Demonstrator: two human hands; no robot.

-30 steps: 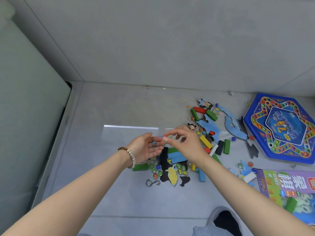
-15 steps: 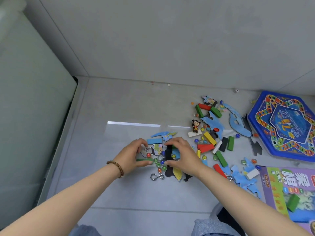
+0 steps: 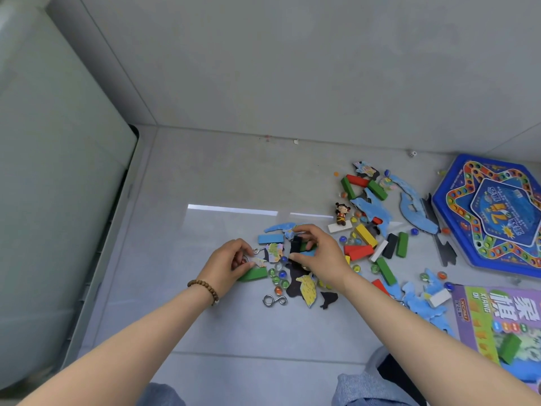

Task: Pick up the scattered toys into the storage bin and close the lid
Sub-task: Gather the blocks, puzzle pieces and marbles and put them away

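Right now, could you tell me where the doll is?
Head view, right of centre on the floor: the doll stands by a white block, beyond the right hand.

The blue hexagonal board (image 3: 494, 218) is cut off by the right edge, and just on its near side the purple game box (image 3: 497, 323) runs past the right and bottom edges. Well left of the board, the right hand (image 3: 319, 253) curls over blocks (image 3: 295, 247), hiding most of them, and the reddish bit (image 3: 242, 261) pinched in the left hand (image 3: 228, 265) is too small to identify

L hand (image 3: 228, 266), R hand (image 3: 320, 253) on scattered toys (image 3: 366, 234)
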